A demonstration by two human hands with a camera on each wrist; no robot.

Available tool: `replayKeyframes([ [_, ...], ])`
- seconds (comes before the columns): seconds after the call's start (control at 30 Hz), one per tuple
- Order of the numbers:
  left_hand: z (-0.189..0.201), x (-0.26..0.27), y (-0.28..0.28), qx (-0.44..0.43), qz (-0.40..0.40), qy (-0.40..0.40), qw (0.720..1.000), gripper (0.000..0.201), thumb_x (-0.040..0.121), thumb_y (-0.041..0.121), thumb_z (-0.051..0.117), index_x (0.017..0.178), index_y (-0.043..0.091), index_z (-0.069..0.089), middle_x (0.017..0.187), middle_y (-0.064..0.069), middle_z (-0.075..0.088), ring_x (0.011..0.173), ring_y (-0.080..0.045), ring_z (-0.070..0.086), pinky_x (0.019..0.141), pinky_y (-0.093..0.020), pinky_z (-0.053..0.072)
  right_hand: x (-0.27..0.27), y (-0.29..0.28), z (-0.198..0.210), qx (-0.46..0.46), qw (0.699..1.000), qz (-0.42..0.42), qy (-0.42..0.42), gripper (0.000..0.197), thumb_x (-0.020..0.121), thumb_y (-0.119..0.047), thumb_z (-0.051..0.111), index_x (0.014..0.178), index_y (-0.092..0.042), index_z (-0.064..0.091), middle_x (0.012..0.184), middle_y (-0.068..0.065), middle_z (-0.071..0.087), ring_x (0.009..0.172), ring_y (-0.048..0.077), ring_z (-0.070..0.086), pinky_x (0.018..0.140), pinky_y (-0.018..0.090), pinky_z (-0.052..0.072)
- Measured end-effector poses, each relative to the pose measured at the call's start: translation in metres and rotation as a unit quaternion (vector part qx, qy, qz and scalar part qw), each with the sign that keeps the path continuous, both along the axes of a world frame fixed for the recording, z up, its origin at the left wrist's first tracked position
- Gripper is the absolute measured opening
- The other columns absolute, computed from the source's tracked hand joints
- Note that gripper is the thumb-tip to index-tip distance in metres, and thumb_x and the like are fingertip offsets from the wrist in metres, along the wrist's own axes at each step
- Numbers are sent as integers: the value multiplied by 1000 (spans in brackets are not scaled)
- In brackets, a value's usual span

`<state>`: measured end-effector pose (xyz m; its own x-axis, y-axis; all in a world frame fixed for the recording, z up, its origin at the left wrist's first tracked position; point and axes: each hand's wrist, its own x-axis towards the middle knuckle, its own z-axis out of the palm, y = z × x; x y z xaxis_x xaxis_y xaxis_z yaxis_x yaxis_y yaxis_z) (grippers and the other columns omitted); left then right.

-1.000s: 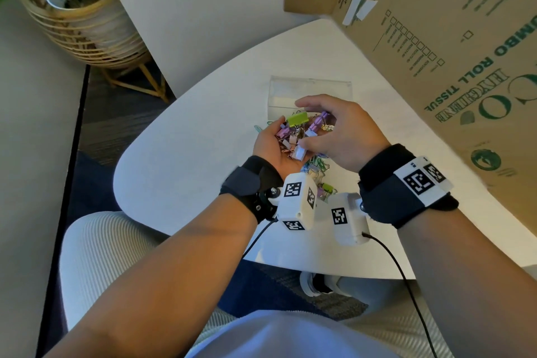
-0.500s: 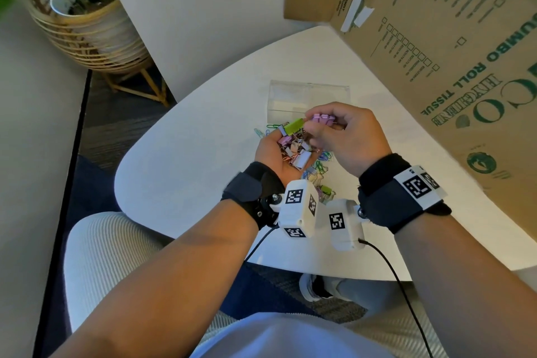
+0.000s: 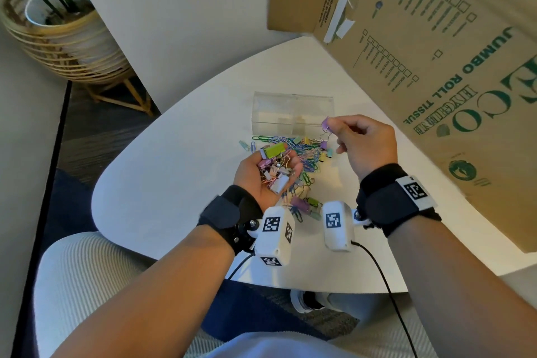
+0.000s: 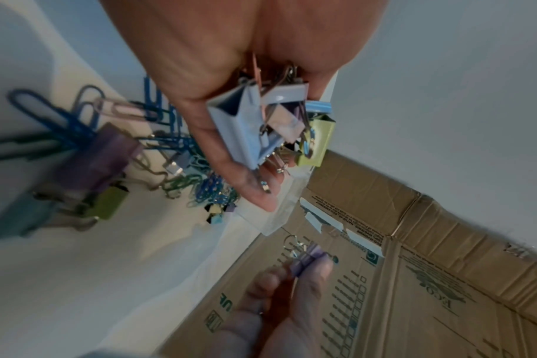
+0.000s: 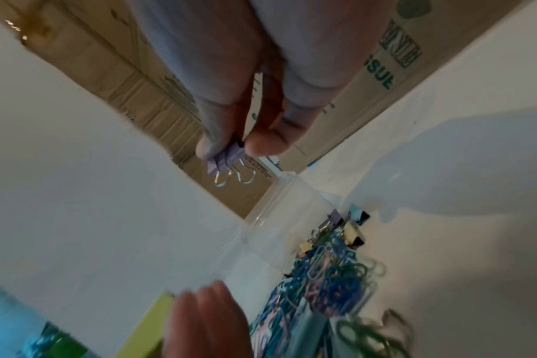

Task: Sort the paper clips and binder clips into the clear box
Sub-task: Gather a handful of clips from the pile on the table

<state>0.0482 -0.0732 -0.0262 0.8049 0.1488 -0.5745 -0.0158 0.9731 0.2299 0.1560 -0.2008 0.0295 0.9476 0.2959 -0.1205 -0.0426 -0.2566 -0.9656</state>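
purple binder clip [image 3: 325, 122] up in the air, pinched between thumb and forefinger of the right hand [image 3: 364, 142], wire handles dangling below, just in front of the clear box [image 3: 293, 109] near its right end. seen from the right wrist as a lilac body with two silver loops hanging free. clear box sitting on the white table [image 3: 174, 183], lid not discernible (walls too transparent to read much inside).

over to the left hand [image 3: 266, 176]: palm up, cupped, fingers curled round a heap of binder clips [image 3: 274, 170], a lime-green one [image 3: 274, 150] riding at the fingertips, a pale white one low on the palm. loose pile of paper clips [image 3: 302, 154] spread on the table between hand and box, blues and greens tangled, more binder clips mixed in and a few lying near the wrists.

big cardboard carton [image 3: 436, 52] looming on the right, green print on it. potted plant [image 3: 58, 29] in a woven stand off at far left, on the floor.
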Motion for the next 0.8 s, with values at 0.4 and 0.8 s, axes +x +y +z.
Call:
replayKeyframes([
  [0.4, -2, -3, -5, 3, -8, 21, 1000, 22, 77, 10, 51, 92, 2, 65, 81, -16, 65, 65, -27, 64, 62, -34, 59, 24, 14, -4, 102, 986, -49, 123, 13, 91, -4, 51, 82, -9, 59, 80, 12, 65, 66, 24, 64, 64, 36, 56],
  [0.8, -1, -3, -2, 3, -9, 20, 1000, 17, 76, 9, 54, 83, 1, 68, 82, -17, 63, 67, -28, 62, 62, -35, 58, 46, 44, 11, -353, 910, 187, -107, 51, 74, -36, 80, 118, -30, 54, 87, 0, 61, 73, 20, 60, 59, 29, 47],
])
